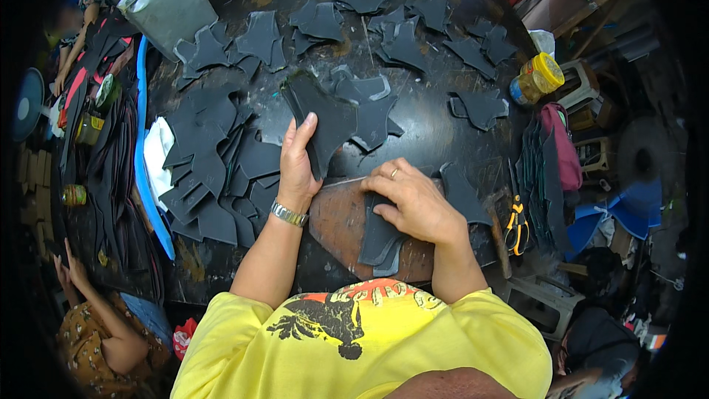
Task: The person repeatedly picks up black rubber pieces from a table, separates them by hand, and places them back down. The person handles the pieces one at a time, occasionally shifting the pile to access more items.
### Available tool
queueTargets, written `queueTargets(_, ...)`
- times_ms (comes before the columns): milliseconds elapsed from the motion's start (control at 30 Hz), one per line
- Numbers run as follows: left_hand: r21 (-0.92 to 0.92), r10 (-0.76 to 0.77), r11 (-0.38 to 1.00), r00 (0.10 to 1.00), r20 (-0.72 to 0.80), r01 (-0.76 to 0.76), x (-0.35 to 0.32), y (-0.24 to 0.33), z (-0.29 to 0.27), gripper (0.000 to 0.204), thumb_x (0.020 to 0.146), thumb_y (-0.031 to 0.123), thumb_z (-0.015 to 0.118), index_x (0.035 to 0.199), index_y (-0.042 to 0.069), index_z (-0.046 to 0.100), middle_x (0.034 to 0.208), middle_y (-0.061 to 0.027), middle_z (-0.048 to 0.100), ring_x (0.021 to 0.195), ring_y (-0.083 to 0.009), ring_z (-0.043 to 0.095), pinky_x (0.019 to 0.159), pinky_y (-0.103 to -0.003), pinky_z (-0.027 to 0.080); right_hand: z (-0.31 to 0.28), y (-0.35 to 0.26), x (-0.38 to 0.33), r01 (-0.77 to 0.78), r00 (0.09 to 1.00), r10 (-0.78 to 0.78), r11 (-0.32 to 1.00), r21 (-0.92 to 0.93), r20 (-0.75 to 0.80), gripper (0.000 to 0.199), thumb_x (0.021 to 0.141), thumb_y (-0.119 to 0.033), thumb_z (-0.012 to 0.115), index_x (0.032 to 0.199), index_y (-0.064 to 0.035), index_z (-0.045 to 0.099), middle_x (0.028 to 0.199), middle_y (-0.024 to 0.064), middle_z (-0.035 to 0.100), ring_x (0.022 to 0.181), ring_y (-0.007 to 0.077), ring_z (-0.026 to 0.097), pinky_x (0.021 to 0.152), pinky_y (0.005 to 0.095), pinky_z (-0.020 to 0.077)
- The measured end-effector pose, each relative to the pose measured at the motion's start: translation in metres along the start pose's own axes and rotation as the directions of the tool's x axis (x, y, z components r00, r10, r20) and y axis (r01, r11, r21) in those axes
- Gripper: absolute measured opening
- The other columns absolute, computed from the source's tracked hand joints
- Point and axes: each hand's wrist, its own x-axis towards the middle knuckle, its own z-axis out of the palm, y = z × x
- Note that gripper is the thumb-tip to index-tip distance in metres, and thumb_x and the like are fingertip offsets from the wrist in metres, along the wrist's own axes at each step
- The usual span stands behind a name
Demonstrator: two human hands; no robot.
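My left hand [295,166] grips a stack of black cut leather pieces [325,122], holding it up on edge over the dark worktable [428,129]. A metal watch sits on that wrist. My right hand [413,203], with a ring on one finger, presses flat on another black cut piece [378,240] that lies on a brown board [336,225] at the table's near edge. More black cut pieces lie spread on the table, several in a pile on the left [210,170] and several across the far side [406,41].
A yellow-lidded jar [537,77] stands at the table's right edge. Orange-handled pliers [517,225] lie at the near right. A grey bin [168,4] stands at the far left. A person in a patterned top [100,332] sits at the lower left, and another person's arm shows at the far left.
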Motion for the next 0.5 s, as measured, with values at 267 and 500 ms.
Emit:
queueTargets(267, -0.331, 0.008, 0.94, 0.975, -0.221, -0.082, 0.002, 0.013, -0.005, 0.024, 0.094, 0.025, 0.06, 0.105, 0.003, 0.064, 0.1, -0.0082, 0.069, 0.091, -0.0211, 0.067, 0.07, -0.026, 0.057, -0.004, -0.001, 0.007, -0.073, 0.969, 0.083, 0.996, 0.051, -0.234, 0.049, 0.079, -0.012, 0.074, 0.124, -0.002, 0.057, 0.119, 0.0178, 0.061, 0.112, 0.0331, 0.059, 0.095, 0.0375, 0.0461)
queueTargets(500, -0.238, 0.263, 0.925, 0.952, -0.157, -0.295, -0.008, 0.042, 0.012, 0.02, 0.094, 0.022, 0.062, 0.106, 0.006, 0.063, 0.104, -0.0036, 0.068, 0.09, -0.0177, 0.066, 0.073, -0.03, 0.056, -0.005, 0.026, 0.082, 0.015, 0.934, -0.044, 0.996, -0.085, -0.355, 0.08, 0.073, -0.04, 0.079, 0.138, -0.0065, 0.046, 0.131, 0.0229, 0.054, 0.125, 0.0398, 0.048, 0.105, 0.0428, 0.0394)
